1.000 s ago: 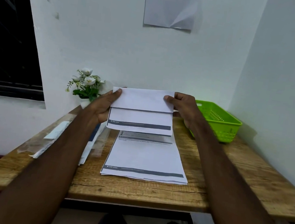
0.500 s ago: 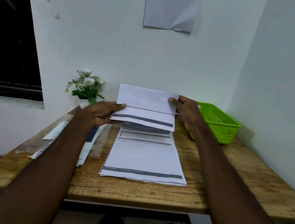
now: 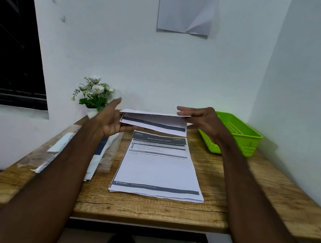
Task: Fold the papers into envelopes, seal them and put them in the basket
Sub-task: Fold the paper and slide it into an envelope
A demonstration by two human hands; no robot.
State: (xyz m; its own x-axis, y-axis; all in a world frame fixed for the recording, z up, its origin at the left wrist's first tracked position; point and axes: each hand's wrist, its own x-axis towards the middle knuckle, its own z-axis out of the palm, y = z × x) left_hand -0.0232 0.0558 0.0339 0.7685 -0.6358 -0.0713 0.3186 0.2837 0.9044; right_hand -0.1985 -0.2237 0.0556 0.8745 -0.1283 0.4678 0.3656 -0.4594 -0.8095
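A folded printed paper [image 3: 155,123] hangs nearly flat above the far middle of the wooden table [image 3: 248,192]. My right hand [image 3: 202,119] pinches its right edge, fingers on top and thumb below. My left hand [image 3: 111,120] is at its left edge with straight fingers under the paper and the thumb raised clear of it. Below lies a stack of printed sheets [image 3: 157,171] with dark header bars. The green plastic basket [image 3: 241,134] stands at the back right of the table, just right of my right hand.
A pile of envelopes and clear plastic sleeves [image 3: 61,149] lies along the table's left side, partly under my left forearm. A small pot of white flowers [image 3: 94,93] stands at the back left. A sheet [image 3: 185,9] hangs on the wall. Walls close the back and right.
The folded paper has tipped from upright to nearly flat and dropped lower. My left hand let go of its top corner and now supports it from underneath.
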